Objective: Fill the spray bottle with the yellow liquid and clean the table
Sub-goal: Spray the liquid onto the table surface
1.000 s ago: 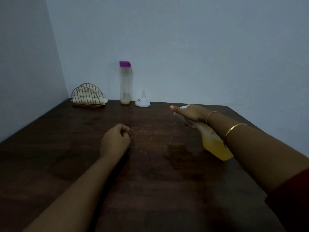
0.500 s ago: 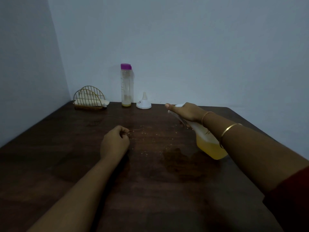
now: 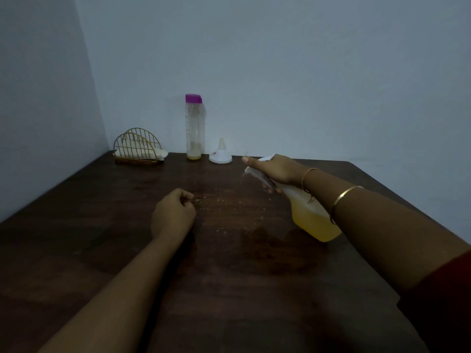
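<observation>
My right hand [image 3: 276, 171] grips the white trigger head of the spray bottle [image 3: 312, 217], held tilted above the dark wooden table [image 3: 229, 289] with its nozzle pointing left. Yellow liquid fills the bottle's lower part. My left hand [image 3: 173, 212] rests on the table as a loose fist and holds nothing. Pale crumbs [image 3: 224, 207] lie scattered between the two hands, and a darker wet patch [image 3: 265, 243] shows in front of the bottle.
At the back by the wall stand a tall clear bottle with a purple cap [image 3: 194, 127], nearly empty, a white funnel [image 3: 220, 154] turned upside down, and a gold wire holder with tissues [image 3: 137, 149]. Walls close the left and far sides.
My right hand has carried the spray bottle a little to the left and slightly up. My left hand stays in place as a fist.
</observation>
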Demonstrator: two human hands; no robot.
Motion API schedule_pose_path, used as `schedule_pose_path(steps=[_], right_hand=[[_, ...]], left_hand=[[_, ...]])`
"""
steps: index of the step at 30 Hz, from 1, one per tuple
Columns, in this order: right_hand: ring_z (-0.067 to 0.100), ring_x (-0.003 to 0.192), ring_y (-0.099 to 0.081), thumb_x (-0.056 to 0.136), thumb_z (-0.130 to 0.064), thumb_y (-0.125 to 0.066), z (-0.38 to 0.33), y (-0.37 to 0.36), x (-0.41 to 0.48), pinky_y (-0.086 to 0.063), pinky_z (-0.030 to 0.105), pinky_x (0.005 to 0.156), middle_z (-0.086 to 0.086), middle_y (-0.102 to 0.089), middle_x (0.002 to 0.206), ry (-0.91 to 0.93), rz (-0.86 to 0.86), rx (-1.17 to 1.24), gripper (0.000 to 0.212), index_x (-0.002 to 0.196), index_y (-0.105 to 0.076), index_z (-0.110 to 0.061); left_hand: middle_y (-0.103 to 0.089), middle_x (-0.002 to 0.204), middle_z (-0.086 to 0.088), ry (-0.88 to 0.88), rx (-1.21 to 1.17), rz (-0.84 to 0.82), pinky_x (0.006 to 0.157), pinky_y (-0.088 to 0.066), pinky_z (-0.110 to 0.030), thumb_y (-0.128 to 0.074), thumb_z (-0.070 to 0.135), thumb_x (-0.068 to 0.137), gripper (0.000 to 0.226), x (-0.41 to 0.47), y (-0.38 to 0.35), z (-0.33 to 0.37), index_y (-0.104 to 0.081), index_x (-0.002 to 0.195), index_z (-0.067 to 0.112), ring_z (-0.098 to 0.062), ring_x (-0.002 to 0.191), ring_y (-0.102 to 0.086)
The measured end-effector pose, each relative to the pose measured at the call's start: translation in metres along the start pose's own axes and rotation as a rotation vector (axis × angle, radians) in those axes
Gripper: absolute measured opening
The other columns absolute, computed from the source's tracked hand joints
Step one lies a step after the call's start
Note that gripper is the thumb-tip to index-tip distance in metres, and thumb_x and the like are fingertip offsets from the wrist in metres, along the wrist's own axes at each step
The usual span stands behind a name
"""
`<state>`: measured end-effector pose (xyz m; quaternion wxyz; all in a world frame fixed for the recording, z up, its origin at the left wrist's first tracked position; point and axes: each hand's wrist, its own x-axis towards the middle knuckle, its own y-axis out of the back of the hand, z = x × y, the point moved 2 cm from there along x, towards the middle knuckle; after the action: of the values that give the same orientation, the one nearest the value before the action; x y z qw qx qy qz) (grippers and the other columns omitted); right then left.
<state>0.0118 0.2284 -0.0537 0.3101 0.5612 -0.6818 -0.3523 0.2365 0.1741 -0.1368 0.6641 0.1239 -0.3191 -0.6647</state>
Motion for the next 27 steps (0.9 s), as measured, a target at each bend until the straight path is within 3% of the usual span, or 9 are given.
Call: schedule_pose_path(steps=[2,4,7,10,13,17,21,24,27], right_hand=[[0.023,0.066,-0.067,0.09,-0.068,-0.028,-0.006,-0.006,-0.003,-0.054,0.039,0.079,-0.002,-0.053,0.035,0.005,-0.025,-0.019,0.067,0.072,-0.076,-0.025],[0.024,0.072,-0.068,0.092,-0.065,-0.027,-0.009,-0.007,-0.003,-0.053,0.04,0.085,-0.004,-0.051,0.031,0.015,-0.028,-0.021,0.07,0.044,-0.064,-0.03],[0.024,0.068,-0.068,0.091,-0.066,-0.027,-0.006,-0.002,-0.006,-0.053,0.037,0.079,-0.003,-0.054,0.035,-0.004,0.0,0.015,0.053,0.068,-0.063,-0.034],[0.023,0.068,-0.068,0.089,-0.069,-0.025,0.001,0.0,-0.008,-0.053,0.038,0.084,-0.003,-0.054,0.035,-0.013,-0.007,0.009,0.066,0.105,-0.069,-0.023],[0.017,0.069,-0.066,0.089,-0.07,-0.024,0.004,0.005,-0.011,-0.049,0.032,0.081,-0.001,-0.057,0.04,-0.051,0.059,-0.007,0.073,0.097,-0.072,-0.016],[0.025,0.07,-0.068,0.089,-0.07,-0.023,0.016,0.011,-0.02,-0.051,0.033,0.077,0.003,-0.058,0.046,-0.065,0.066,-0.031,0.079,0.116,-0.065,-0.008],[0.026,0.074,-0.068,0.09,-0.068,-0.022,0.021,0.014,-0.031,-0.05,0.038,0.086,0.005,-0.057,0.043,-0.063,0.04,-0.049,0.072,0.079,-0.076,-0.023],[0.017,0.072,-0.066,0.088,-0.07,-0.018,0.029,0.023,-0.03,-0.045,0.024,0.066,0.017,-0.068,0.069,-0.1,0.104,-0.039,0.082,0.12,-0.064,-0.01],[0.024,0.07,-0.069,0.088,-0.071,-0.02,0.034,0.024,-0.037,-0.053,0.034,0.072,0.005,-0.063,0.054,-0.127,0.092,-0.04,0.075,0.125,-0.059,-0.019]], left_hand=[[-0.064,0.101,0.001,-0.004,-0.004,0.007,0.064,-0.043,-0.029,-0.05,0.012,0.088,0.02,0.0,0.0,-0.001,-0.062,0.097,0.025,-0.017,0.082,-0.058],[-0.064,0.101,0.002,-0.008,-0.007,0.017,0.062,-0.039,-0.028,-0.05,0.011,0.088,0.021,0.0,0.0,-0.001,-0.063,0.098,0.024,-0.014,0.08,-0.055],[-0.063,0.101,0.002,-0.015,-0.004,0.017,0.065,-0.041,-0.029,-0.051,0.011,0.087,0.021,0.0,0.0,-0.001,-0.063,0.099,0.023,-0.015,0.081,-0.056],[-0.062,0.099,0.003,-0.019,-0.01,0.015,0.066,-0.041,-0.029,-0.051,0.011,0.088,0.021,0.0,0.0,-0.001,-0.063,0.1,0.023,-0.014,0.081,-0.055],[-0.059,0.097,0.005,-0.025,-0.011,0.013,0.062,-0.038,-0.027,-0.051,0.01,0.088,0.021,-0.001,0.001,-0.002,-0.063,0.101,0.022,-0.01,0.079,-0.051],[-0.06,0.101,0.004,-0.026,-0.025,0.006,0.066,-0.039,-0.029,-0.05,0.01,0.089,0.02,-0.001,0.001,0.0,-0.062,0.1,0.022,-0.011,0.084,-0.051],[-0.061,0.103,0.002,-0.026,-0.032,-0.007,0.066,-0.04,-0.03,-0.05,0.011,0.089,0.02,-0.001,0.001,0.0,-0.062,0.099,0.023,-0.013,0.086,-0.053],[-0.062,0.105,0.001,-0.031,-0.024,-0.004,0.069,-0.043,-0.032,-0.05,0.011,0.089,0.019,-0.001,0.001,0.0,-0.062,0.099,0.023,-0.014,0.087,-0.053],[-0.063,0.104,0.0,-0.038,-0.016,0.001,0.072,-0.047,-0.033,-0.05,0.012,0.089,0.018,-0.002,0.001,0.0,-0.061,0.098,0.024,-0.017,0.087,-0.056]])
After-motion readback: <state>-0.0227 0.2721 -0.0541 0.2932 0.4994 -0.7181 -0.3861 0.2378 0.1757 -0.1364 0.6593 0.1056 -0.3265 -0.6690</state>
